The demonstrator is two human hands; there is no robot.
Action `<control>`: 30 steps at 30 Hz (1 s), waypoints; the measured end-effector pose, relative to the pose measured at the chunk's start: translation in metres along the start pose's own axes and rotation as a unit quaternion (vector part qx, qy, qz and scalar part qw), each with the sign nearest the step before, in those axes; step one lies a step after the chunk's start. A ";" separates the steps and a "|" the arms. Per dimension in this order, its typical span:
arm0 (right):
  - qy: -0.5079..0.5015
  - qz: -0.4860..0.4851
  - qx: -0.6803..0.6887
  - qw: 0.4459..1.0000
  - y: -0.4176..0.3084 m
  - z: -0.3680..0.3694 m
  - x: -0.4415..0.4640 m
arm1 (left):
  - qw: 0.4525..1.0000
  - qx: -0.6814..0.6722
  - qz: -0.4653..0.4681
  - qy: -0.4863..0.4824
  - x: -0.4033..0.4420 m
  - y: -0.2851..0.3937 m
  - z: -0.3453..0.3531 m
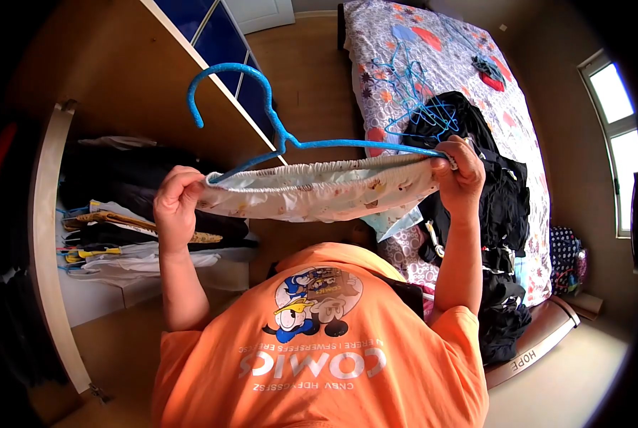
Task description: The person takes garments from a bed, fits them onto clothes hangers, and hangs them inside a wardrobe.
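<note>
A blue clothes hanger (271,100) is held up in front of my chest, its hook pointing up and to the left. Over its lower part stretches a white elastic-waisted garment (319,196) with a small print; its legs or hem are mostly hidden. My left hand (177,203) is closed on the left end of the waistband, beside the hanger's left arm. At the other end, my right hand (463,171) pinches the waistband together with the tip of the hanger's right arm.
On the right, a bed with a floral sheet (376,43) bears black clothes (501,196) and a tangle of blue hangers (422,100). An open wardrobe (44,235) on the left contains hung clothes (112,242). A window (611,89) is at far right.
</note>
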State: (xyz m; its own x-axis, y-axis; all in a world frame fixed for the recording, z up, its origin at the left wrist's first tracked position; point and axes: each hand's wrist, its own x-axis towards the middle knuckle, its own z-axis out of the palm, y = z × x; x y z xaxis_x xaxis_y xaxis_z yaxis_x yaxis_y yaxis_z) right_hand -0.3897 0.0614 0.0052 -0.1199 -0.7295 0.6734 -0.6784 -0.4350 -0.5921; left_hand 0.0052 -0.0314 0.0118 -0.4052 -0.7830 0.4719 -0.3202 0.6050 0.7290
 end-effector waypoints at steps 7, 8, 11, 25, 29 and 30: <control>0.006 0.078 0.108 0.991 0.002 0.013 -0.002 | 0.972 -0.061 -0.154 0.169 -0.012 -0.030 0.003; 0.000 0.087 0.086 0.993 0.002 0.018 -0.002 | 0.972 -0.062 -0.154 0.168 -0.012 -0.030 0.000; -0.073 0.088 0.078 0.990 -0.007 0.026 0.006 | 0.961 0.071 -0.135 0.233 -0.012 -0.026 -0.020; -0.029 -0.041 0.016 0.999 -0.035 0.077 0.043 | 0.928 0.112 -0.041 0.352 -0.022 -0.012 -0.098; -0.045 -0.032 -0.077 0.996 -0.020 0.068 0.045 | 0.973 0.048 0.001 0.225 -0.021 -0.018 -0.068; -0.054 -0.029 -0.090 0.994 -0.019 0.066 0.046 | 0.983 0.002 0.014 0.185 -0.018 -0.016 -0.065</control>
State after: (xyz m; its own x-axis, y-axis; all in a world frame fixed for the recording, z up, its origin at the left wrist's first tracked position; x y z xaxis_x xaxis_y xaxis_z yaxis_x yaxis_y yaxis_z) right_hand -0.3346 0.0010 0.0180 -0.0051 -0.7627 0.6467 -0.8018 -0.3833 -0.4584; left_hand 0.0731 -0.0362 0.0232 -0.0749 -0.7646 0.6402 -0.3178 0.6268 0.7114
